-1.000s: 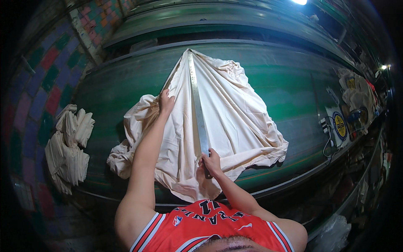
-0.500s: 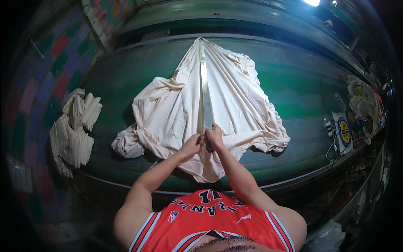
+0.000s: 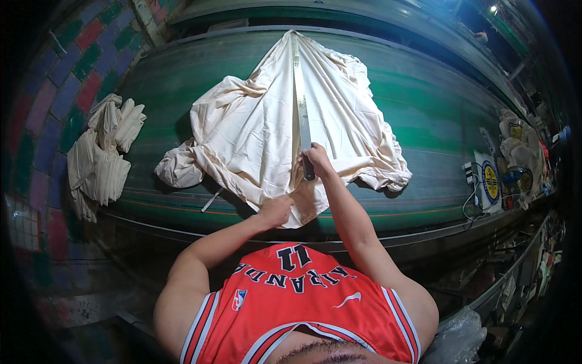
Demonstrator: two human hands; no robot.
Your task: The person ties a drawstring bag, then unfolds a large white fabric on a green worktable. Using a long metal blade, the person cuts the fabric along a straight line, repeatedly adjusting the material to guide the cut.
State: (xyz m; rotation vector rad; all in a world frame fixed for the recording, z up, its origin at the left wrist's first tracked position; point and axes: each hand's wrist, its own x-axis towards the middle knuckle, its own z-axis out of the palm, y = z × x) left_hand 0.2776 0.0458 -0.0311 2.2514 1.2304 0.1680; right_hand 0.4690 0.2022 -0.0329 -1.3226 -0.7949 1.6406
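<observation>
A large cream cloth lies spread and bunched in a rough triangle, its peak pointing away from me. A long-bladed knife runs down the middle along a fold, its narrow blade reaching toward the far peak. My right hand is closed around the knife near its dark handle, whose end shows below the fingers. My left hand is closed on the cloth's near edge, to the left of the knife. Its fingertips are partly hidden.
Folded cream cloths are stacked at the left of the green table. A thin pale strip sticks out below the cloth. At the right edge are printed bags and a white cable. Clear plastic lies lower right.
My hands have moved apart. The left has come toward me along the cloth to its near edge, while the right stays on the knife. The whole view has shifted, with the table higher up.
</observation>
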